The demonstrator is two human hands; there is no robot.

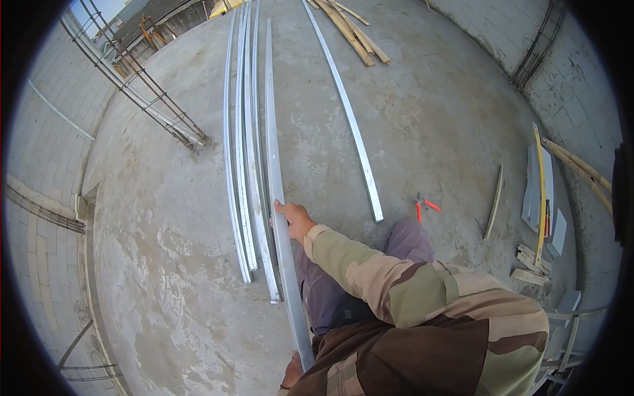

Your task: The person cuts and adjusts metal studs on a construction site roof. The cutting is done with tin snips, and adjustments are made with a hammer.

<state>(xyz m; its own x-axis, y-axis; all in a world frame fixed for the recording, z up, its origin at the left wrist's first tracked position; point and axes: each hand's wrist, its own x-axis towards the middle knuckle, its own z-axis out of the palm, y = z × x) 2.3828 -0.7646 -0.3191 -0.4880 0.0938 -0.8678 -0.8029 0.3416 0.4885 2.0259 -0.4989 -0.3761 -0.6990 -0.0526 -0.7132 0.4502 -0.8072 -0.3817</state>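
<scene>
A long silvery metal profile (284, 257) is raised lengthwise beside my legs. My right hand (295, 220) grips it around its middle, with the thumb near its upper face and the other fingers partly hidden. At the bottom edge, my left hand (291, 371) is around the near part of the same profile, its fingers largely hidden. Several similar profiles (243, 165) lie side by side on the concrete floor (178, 264), just left of the held one. Another single profile (350, 122) rests on the floor further right.
Pliers with red handles (419, 212) lie right of my knee. Wooden poles (353, 33) are at the top. A rebar column (142, 99) stands upper left. Along the right wall are a yellow level (541, 191), white blocks (532, 191) and wood scraps (530, 275).
</scene>
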